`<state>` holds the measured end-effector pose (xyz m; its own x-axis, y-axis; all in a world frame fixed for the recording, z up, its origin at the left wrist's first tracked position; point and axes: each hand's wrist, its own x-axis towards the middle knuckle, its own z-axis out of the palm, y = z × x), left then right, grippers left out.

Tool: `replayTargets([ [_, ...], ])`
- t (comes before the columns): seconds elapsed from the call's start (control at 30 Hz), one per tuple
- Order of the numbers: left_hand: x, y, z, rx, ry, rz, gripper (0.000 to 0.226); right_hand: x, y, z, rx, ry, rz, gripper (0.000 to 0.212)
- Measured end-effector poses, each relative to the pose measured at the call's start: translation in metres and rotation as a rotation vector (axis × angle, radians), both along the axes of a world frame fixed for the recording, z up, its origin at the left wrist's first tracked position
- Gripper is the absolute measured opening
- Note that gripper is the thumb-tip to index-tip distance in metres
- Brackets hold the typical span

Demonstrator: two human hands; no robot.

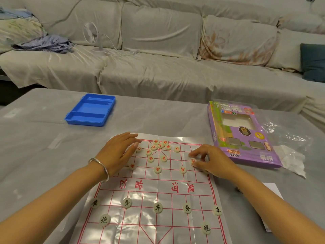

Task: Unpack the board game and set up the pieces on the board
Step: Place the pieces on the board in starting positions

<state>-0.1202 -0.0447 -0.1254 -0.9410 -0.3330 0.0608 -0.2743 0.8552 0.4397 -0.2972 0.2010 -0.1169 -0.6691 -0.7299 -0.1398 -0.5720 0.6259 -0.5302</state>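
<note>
Right hand (211,161) fingers pinch a red piece (193,160); left hand (117,152) fingers lie straight on the board (156,187). Risk: the thin board may slide, scattering the far-edge piece cluster (160,145).

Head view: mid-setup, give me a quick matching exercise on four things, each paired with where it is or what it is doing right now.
Column one:
1. blue tray
2. purple box
3. black-lettered pieces
4. right hand

Column two:
A. pinching a red-lettered piece on the board
B. lying on the table to the right of the board
C. set in rows on the board's near half
D. on the table beyond the board's far left corner

Pairs: 1-D, 2-B, 3-C, 4-A.
</note>
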Motion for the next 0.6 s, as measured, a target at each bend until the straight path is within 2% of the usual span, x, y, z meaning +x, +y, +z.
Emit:
replayTargets([
  [0.13, -0.001, 0.0, 0.003, -0.009, -0.031, 0.041, 0.04, 0.008, -0.01, 0.007, -0.117, 0.007, -0.029, 0.026],
  [0.23, -0.017, 0.005, 0.006, -0.012, -0.006, 0.108, 0.035, 0.015, -0.031, 0.014, -0.189, 0.01, 0.005, 0.025],
  [0.43, -0.063, 0.006, -0.002, -0.022, -0.103, 0.24, 0.042, 0.025, -0.053, 0.008, -0.27, 0.045, 0.02, 0.027],
  [0.6, -0.077, 0.007, 0.003, -0.027, -0.147, 0.202, 0.045, 0.025, -0.045, 0.001, -0.26, 0.034, 0.006, 0.02],
])
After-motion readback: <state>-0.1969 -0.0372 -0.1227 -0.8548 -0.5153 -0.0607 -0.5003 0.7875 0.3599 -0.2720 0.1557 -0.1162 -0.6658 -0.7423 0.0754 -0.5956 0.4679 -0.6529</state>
